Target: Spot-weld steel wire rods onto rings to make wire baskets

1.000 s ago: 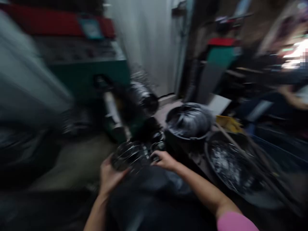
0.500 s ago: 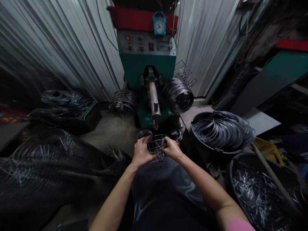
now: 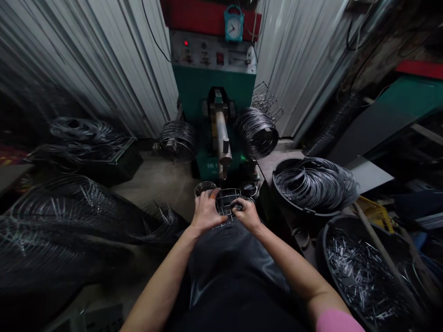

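A round wire basket (image 3: 227, 199), built of thin steel rings and crossing wires, lies tilted in front of the machine's lower tip. My left hand (image 3: 206, 211) grips its left side, thumb and fingers around the wires, with orange coverings on some digits. At the basket's right side is my right hand (image 3: 248, 215), its fingers curled around a small bunch of short shiny metal pieces (image 3: 237, 207). Above the basket, the welding machine's arm (image 3: 223, 143) points down towards it. Small round dishes (image 3: 205, 187) stand behind my hands on either side.
Coils of wire hang at the left (image 3: 177, 140) and right (image 3: 258, 133) of the green machine (image 3: 187, 87). To my right are a tub of wire rings (image 3: 314, 184) and a tub of short wire pieces (image 3: 360, 267). Stacked wire hoops (image 3: 72, 216) fill the left.
The view has shifted slightly, so the machine sits higher in the picture. Both hands stay at the basket, with the right fingers still curled over its right side.
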Demonstrator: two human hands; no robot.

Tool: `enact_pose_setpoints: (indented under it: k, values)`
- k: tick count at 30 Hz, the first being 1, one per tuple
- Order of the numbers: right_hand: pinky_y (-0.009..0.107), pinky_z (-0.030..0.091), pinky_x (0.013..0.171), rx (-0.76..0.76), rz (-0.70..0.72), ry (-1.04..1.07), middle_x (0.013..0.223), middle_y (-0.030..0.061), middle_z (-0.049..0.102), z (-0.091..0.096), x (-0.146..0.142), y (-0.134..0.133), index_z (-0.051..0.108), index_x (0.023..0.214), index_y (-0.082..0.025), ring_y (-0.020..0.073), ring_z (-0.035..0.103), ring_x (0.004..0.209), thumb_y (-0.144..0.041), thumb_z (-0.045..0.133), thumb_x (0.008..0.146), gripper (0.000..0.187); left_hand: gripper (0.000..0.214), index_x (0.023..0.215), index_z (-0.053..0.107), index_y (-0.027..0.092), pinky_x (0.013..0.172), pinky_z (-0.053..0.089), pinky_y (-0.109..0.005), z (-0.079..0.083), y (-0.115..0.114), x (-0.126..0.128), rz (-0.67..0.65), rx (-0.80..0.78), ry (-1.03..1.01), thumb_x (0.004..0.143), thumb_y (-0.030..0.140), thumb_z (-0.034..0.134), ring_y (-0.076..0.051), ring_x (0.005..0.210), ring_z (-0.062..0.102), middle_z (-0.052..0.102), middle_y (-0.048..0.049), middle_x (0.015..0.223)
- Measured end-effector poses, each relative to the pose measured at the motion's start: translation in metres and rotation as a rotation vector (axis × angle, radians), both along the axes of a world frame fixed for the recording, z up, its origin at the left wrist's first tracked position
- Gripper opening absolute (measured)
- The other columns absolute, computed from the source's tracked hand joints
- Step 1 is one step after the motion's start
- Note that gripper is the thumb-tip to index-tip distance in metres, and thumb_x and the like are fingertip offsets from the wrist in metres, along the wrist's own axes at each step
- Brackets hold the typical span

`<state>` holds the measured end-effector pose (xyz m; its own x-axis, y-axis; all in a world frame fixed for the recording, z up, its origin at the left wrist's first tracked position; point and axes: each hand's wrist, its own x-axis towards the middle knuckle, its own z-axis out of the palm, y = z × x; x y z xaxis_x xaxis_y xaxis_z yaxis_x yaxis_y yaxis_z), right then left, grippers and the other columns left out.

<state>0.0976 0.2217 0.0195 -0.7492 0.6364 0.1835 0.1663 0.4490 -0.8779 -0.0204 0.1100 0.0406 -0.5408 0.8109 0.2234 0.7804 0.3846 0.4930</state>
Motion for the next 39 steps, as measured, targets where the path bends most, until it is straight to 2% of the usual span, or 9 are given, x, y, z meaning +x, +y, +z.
enact_pose_setpoints:
  k: [4, 6, 10, 14, 18, 24, 28, 33, 39]
  values:
    - [0.026, 0.047, 0.068, -0.139, 0.111, -0.029, 0.073, 0.0009, 0.068, 0.002, 0.005, 0.003, 0.069, 0.077, -0.017, 0.0153, 0.062, 0.072, -0.014, 0.050, 0.070, 0.020, 0.086, 0.125, 0.040, 0.021, 0.094, 0.037, -0.046, 0.001, -0.002, 0.003, -0.009, -0.023, 0.019, 0.048, 0.035, 0.075, -0.032, 0.111, 0.044, 0.048, -0.0106, 0.120]
    - [0.027, 0.047, 0.071, -0.153, 0.174, -0.049, 0.076, 0.0012, 0.069, 0.007, 0.008, 0.005, 0.070, 0.079, -0.017, 0.0157, 0.062, 0.075, -0.014, 0.051, 0.072, 0.020, 0.086, 0.126, 0.039, 0.020, 0.093, 0.037, -0.045, 0.001, -0.003, 0.002, -0.003, -0.032, 0.004, 0.048, 0.036, 0.075, -0.032, 0.111, 0.044, 0.049, -0.0106, 0.120]
    - [0.029, 0.047, 0.077, -0.014, 0.313, -0.066, 0.084, 0.0024, 0.070, 0.017, 0.014, 0.011, 0.070, 0.086, -0.018, 0.0166, 0.063, 0.083, -0.013, 0.051, 0.075, 0.022, 0.086, 0.126, 0.039, 0.022, 0.094, 0.037, -0.045, 0.003, -0.004, -0.001, -0.003, -0.024, -0.025, 0.048, 0.035, 0.074, -0.031, 0.113, 0.043, 0.048, -0.0099, 0.120]
    - [0.029, 0.048, 0.077, 0.200, 0.427, -0.075, 0.092, 0.0060, 0.068, 0.018, 0.013, 0.014, 0.066, 0.097, -0.017, 0.0187, 0.063, 0.087, -0.014, 0.064, 0.070, 0.027, 0.084, 0.125, 0.039, 0.022, 0.095, 0.037, -0.044, 0.005, -0.005, -0.004, -0.003, -0.019, -0.031, 0.049, 0.033, 0.073, -0.030, 0.112, 0.044, 0.048, -0.0088, 0.119]
    - [0.028, 0.048, 0.074, 0.333, 0.433, -0.101, 0.088, 0.0071, 0.068, 0.013, 0.009, 0.015, 0.066, 0.093, -0.015, 0.0186, 0.063, 0.084, -0.010, 0.063, 0.072, 0.022, 0.083, 0.125, 0.040, 0.020, 0.096, 0.037, -0.044, 0.003, -0.004, -0.007, -0.021, -0.018, -0.037, 0.050, 0.032, 0.071, -0.031, 0.113, 0.044, 0.048, -0.0094, 0.120]
    - [0.025, 0.049, 0.073, 0.424, 0.456, -0.101, 0.087, 0.0051, 0.067, 0.011, 0.002, 0.016, 0.065, 0.092, -0.018, 0.0159, 0.063, 0.082, -0.007, 0.060, 0.074, 0.021, 0.082, 0.124, 0.041, 0.021, 0.096, 0.037, -0.045, -0.004, 0.001, -0.018, -0.030, -0.003, -0.110, 0.049, 0.030, 0.071, -0.030, 0.112, 0.046, 0.049, -0.0091, 0.119]
    - [0.024, 0.049, 0.072, 0.464, 0.449, -0.108, 0.087, 0.0063, 0.067, 0.006, -0.007, 0.022, 0.065, 0.091, -0.016, 0.0163, 0.064, 0.082, -0.006, 0.060, 0.074, 0.020, 0.083, 0.125, 0.040, 0.018, 0.095, 0.038, -0.045, -0.011, 0.007, -0.032, -0.066, 0.014, -0.116, 0.049, 0.029, 0.071, -0.030, 0.113, 0.045, 0.048, -0.0109, 0.121]
    - [0.023, 0.049, 0.072, 0.487, 0.439, -0.109, 0.088, 0.0060, 0.067, 0.002, -0.019, 0.031, 0.065, 0.093, -0.017, 0.0158, 0.064, 0.082, -0.008, 0.059, 0.077, 0.020, 0.086, 0.126, 0.040, 0.020, 0.095, 0.038, -0.044, -0.019, 0.017, -0.047, -0.084, 0.067, -0.112, 0.047, 0.029, 0.074, -0.030, 0.113, 0.045, 0.048, -0.0096, 0.120]
    - [0.022, 0.048, 0.072, 0.499, 0.407, -0.151, 0.087, 0.0059, 0.067, 0.012, -0.034, 0.043, 0.066, 0.090, -0.017, 0.0154, 0.064, 0.081, -0.007, 0.060, 0.076, 0.018, 0.081, 0.122, 0.043, 0.021, 0.095, 0.039, -0.044, -0.018, 0.034, -0.061, -0.071, 0.087, -0.129, 0.047, 0.026, 0.073, -0.029, 0.112, 0.046, 0.050, -0.0087, 0.117]
